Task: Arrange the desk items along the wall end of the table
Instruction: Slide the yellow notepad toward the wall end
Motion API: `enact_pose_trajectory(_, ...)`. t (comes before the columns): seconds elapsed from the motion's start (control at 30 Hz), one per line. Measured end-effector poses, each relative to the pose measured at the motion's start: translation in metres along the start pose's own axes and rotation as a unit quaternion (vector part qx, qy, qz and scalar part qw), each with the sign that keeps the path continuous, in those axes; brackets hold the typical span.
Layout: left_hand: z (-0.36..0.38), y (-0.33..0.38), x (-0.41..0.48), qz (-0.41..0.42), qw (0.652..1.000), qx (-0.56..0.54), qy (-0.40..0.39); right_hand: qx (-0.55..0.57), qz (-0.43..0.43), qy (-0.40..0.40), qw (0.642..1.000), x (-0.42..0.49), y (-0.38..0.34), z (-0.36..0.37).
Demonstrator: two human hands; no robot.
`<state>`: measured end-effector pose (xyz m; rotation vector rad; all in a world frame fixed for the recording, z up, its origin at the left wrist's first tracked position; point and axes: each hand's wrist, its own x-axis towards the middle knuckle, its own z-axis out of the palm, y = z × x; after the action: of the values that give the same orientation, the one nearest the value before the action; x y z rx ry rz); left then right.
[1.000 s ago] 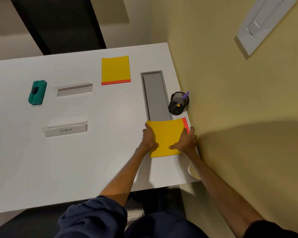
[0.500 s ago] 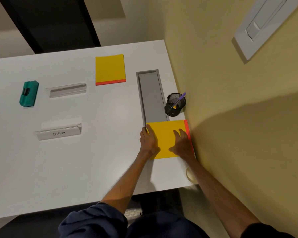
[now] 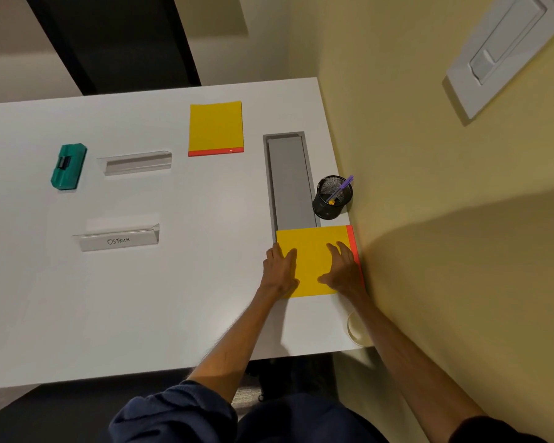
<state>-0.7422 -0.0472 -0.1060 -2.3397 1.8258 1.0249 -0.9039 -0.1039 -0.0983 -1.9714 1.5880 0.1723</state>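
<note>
At the lower right of the frame a yellow pad (image 3: 314,260) lies flat on the white table (image 3: 141,298), its red edge against the yellow wall (image 3: 429,219). The left hand (image 3: 280,270) lies flat on the pad's left edge and the right hand (image 3: 341,270) lies flat on its right part, both with fingers straight and spread, curled round nothing. Just above the pad, a black mesh cup (image 3: 331,203) stands by the wall with a purple pen (image 3: 344,185) leaning in it. Left of the cup a long grey tray (image 3: 288,180) is sunk into the table; the pad covers its lower end.

A second yellow pad (image 3: 216,127) lies at upper centre, well apart from the wall. Further left sit a clear holder (image 3: 136,163), a green block (image 3: 68,166), and below them a name card (image 3: 119,239) reading "OSTRICH". A pale round thing (image 3: 355,329) shows at the table's lower right corner, partly hidden by the right arm.
</note>
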Motion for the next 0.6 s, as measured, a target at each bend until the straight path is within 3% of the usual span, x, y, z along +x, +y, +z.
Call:
enact_pose_trajectory(0.13, -0.007, -0.004, -0.003, -0.009, 1.000, -0.002, 0.004, -0.015, 0.008, 0.010, 1.000, 0.000, -0.006, 0.000)
enact_pose_trajectory(0.27, -0.017, -0.009, -0.010, -0.035, 0.995, -0.070, 0.058, 0.005, 0.002, 0.028, 1.000, 0.004, -0.029, -0.001)
enact_pose_trajectory(0.6, -0.046, -0.062, -0.041, -0.134, 0.958, -0.141, 0.209, 0.063, -0.151, 0.084, 0.983, 0.017, -0.113, 0.001)
